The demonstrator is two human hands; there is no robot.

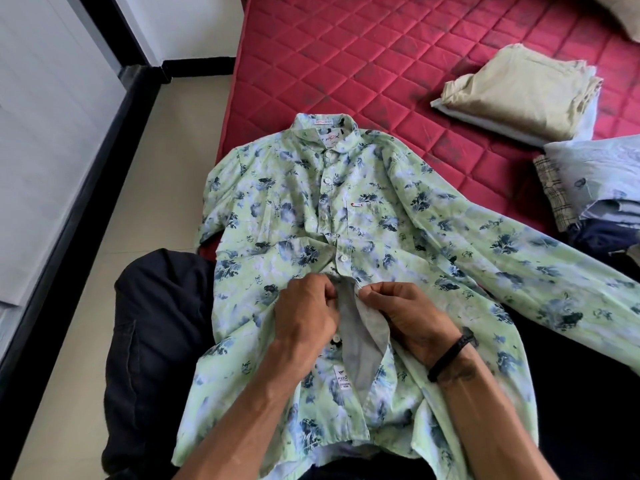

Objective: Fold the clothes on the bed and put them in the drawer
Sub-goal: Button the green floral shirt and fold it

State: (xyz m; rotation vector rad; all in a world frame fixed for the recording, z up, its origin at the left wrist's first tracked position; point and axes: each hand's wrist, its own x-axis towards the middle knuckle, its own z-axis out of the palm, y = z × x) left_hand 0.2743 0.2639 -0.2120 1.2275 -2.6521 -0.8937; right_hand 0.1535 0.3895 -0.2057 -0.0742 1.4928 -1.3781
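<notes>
A light green shirt [374,216] with a dark blue floral print lies front up on the red quilted mattress [381,64], collar away from me. Its upper buttons are closed; below my hands the front gapes and shows the grey inside. My left hand [304,317] pinches the left front edge at mid-height. My right hand [405,317], with a black band on the wrist, pinches the right front edge beside it. One long sleeve stretches out to the right.
A folded beige garment [523,91] lies at the back right of the mattress on a pale folded piece. A heap of unfolded clothes [588,188] sits at the right edge. Beige floor tiles [138,202] and a white wall run along the left.
</notes>
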